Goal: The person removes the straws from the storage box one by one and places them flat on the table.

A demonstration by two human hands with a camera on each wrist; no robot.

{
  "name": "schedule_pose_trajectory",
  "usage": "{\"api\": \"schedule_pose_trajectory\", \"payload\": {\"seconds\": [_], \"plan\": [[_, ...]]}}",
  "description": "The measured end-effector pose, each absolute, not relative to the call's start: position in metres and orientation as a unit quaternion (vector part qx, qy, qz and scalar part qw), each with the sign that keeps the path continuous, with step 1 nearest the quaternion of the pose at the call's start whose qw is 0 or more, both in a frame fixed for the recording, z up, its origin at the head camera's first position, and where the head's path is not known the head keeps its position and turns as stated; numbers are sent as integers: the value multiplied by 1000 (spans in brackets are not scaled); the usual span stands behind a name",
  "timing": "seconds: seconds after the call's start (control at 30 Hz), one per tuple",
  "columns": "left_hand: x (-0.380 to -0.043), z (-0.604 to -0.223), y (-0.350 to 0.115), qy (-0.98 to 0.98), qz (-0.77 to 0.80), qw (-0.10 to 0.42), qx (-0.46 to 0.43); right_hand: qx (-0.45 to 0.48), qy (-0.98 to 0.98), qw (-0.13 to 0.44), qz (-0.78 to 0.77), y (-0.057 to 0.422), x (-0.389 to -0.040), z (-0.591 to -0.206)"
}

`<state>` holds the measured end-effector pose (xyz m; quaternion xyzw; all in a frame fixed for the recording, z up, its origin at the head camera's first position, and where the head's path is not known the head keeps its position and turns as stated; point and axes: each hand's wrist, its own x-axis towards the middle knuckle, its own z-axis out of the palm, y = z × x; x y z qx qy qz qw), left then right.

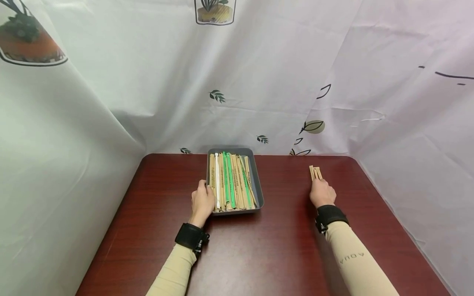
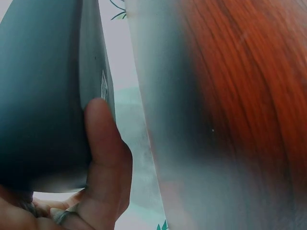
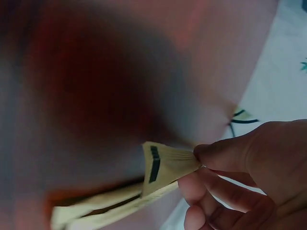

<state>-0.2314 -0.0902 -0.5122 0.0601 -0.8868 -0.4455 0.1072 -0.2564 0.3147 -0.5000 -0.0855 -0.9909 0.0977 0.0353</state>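
Grey tray [image 1: 254,170], lying between the two hands, its long axis running from near to far; the left hand [image 1: 203,202], the nearer of the two, grips its left wall toward the near corner, while the right hand [image 1: 322,193] is well apart to the tray's right. Wrapped sticks [image 1: 231,181] fill the tray mostly along that axis, some askew. Loose packets [image 3: 172,167], pinched in the right hand, point their free ends away, leaning slightly left
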Motion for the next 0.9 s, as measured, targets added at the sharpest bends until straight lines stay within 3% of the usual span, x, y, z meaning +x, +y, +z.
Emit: {"api": "schedule_pose_trajectory", "payload": {"seconds": [0.47,0.9], "plan": [[-231,-512,-88,-885,-451,93,63,-89,-991,68,77,327,-244,-518],[-231,-514,-85,-886,-447,104,63,-87,-991,64,79,328,-242,-519]]}}
